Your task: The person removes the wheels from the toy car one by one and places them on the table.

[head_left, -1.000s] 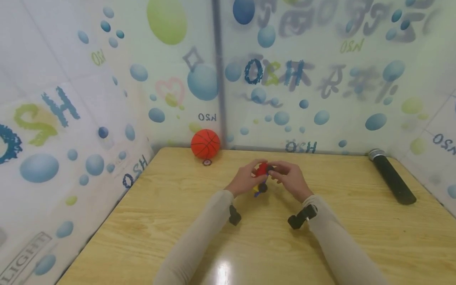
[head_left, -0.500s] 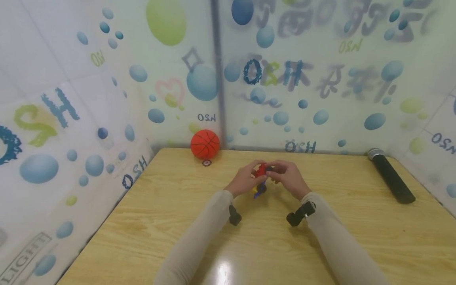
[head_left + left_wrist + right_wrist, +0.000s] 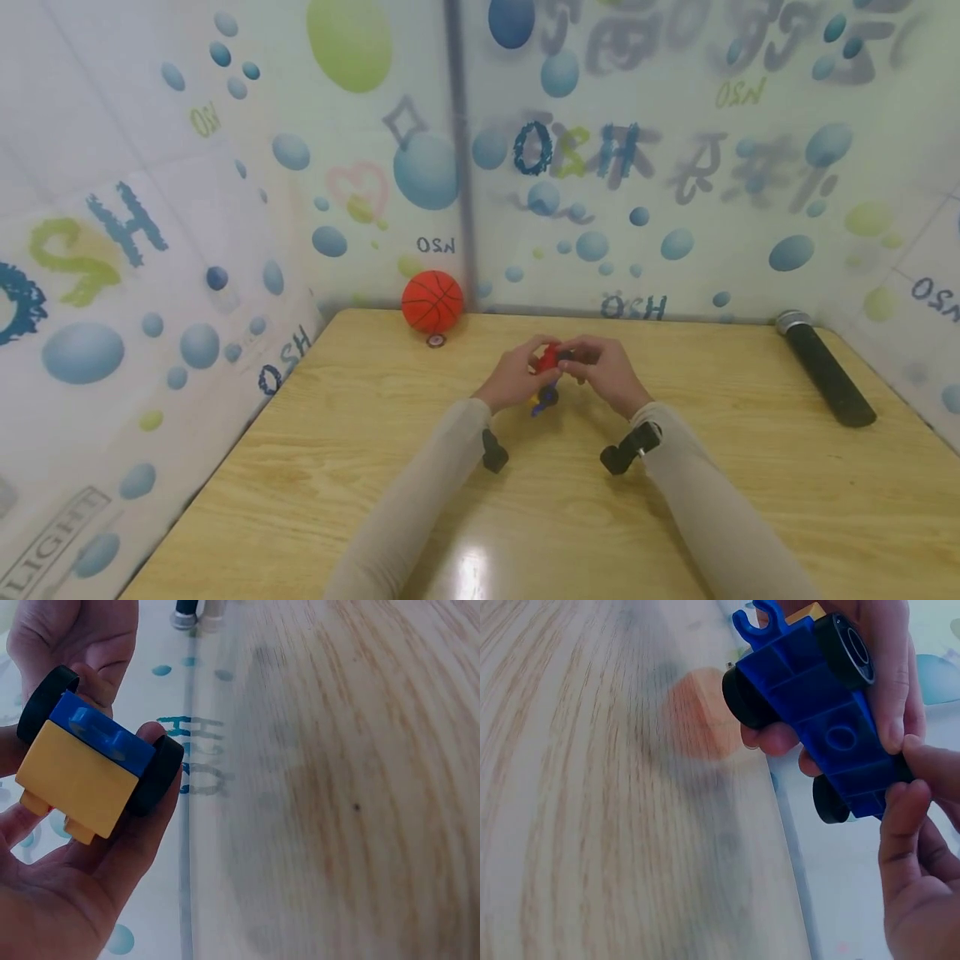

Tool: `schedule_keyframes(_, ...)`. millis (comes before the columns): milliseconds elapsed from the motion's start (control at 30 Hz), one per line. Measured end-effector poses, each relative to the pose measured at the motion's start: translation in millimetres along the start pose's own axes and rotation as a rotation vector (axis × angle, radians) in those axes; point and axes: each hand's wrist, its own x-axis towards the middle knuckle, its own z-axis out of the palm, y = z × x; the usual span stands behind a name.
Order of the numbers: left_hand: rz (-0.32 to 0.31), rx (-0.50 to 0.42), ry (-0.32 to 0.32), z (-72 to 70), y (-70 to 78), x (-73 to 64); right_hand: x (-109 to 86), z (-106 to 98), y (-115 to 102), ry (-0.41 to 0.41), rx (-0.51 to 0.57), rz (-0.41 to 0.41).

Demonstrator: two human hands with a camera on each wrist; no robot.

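Note:
Over the table, both hands are on a toy car (image 3: 832, 727) with a blue base and black wheels. My left hand (image 3: 513, 379) grips its body from the side, fingers wrapped around it. At the car's far end, my right hand (image 3: 611, 375) pinches a black wheel (image 3: 902, 768) between thumb and fingertips. The right wrist view shows the blue underside, with a hook (image 3: 759, 628) at the near end. A yellow brick (image 3: 79, 776) on the blue base fills the left wrist view's end of the car. A red brick (image 3: 547, 358) shows between the hands.
A red toy basketball (image 3: 432, 302) stands at the back left of the wooden table (image 3: 360, 467), a small round thing (image 3: 436, 341) just before it. A black microphone (image 3: 825, 371) lies on the right. Patterned walls (image 3: 562, 208) close in the table's back and sides.
The right hand has shifted slightly left with the wheel it pinches, and the car has moved slightly left with it. The left hand stays nearly where it was.

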Motion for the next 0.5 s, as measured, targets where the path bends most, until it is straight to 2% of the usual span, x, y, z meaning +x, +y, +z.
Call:
schedule_keyframes(333, -0.036, 0.05, 0.003, 1.5, 5.4, -3.0, -2.4, 0.5, -5.5, 0.003, 0.013, 0.029)
schedule_keyframes(500, -0.029, 0.051, 0.015, 0.8, 8.6, -4.2, -2.9, 1.7, -2.9, 0.024, -0.028, 0.011)
